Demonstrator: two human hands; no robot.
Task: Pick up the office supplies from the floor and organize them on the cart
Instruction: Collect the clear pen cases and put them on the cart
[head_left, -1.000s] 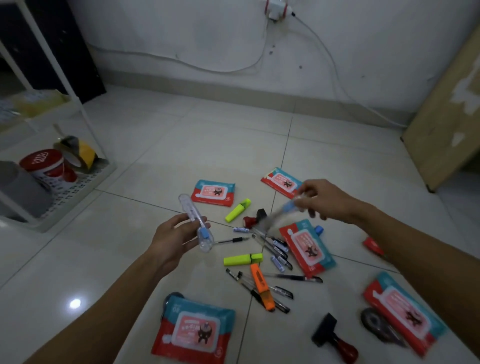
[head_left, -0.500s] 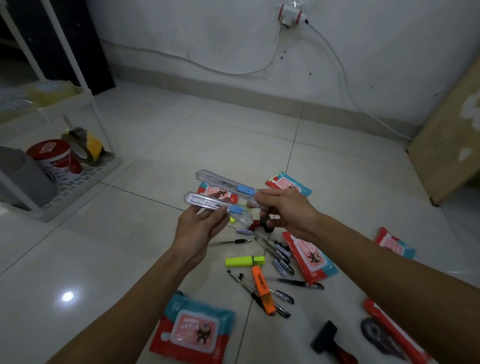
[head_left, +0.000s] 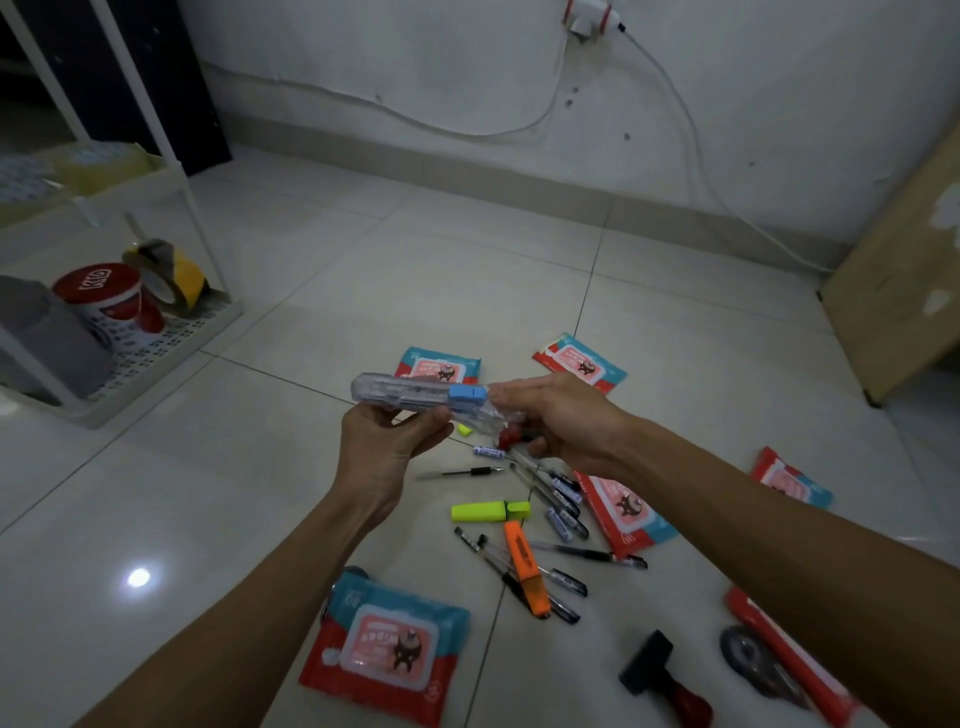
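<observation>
Two clear cutters (head_left: 415, 395) with blue sliders were held together above the floor, level, pointing left. Left hand (head_left: 387, 447) was curled under them, fingers gripping from below; right hand (head_left: 561, 421) pinched their right end by the blue slider, arm reaching in from lower right.

Readable writing: only white letters on the red lid of a tub (head_left: 106, 306) on the cart (head_left: 156, 353), too small to spell out. Print on the wipes packs was blurred, just a cartoon figure on a pink label.

Floor (head_left: 363, 270) was glossy pale tile with a light glare at lower left. White wall behind, cables running from a plug (head_left: 589, 15) at top, a wood board (head_left: 904, 275) leaning at right. Cart stood at left, its bottom shelf perforated, holding the tub, a yellow-black tape roll (head_left: 174, 275) and a grey box (head_left: 44, 343).

On the floor below the hands: a yellow highlighter (head_left: 488, 511), an orange highlighter (head_left: 527, 569) lying across several pens (head_left: 550, 493), a black-and-red stamp (head_left: 662, 680) at lower right. Wipes packs lay scattered: one (head_left: 387, 647) near the left forearm, one (head_left: 623, 512) touching the pens, two (head_left: 582, 364) beyond the hands, more at right.
</observation>
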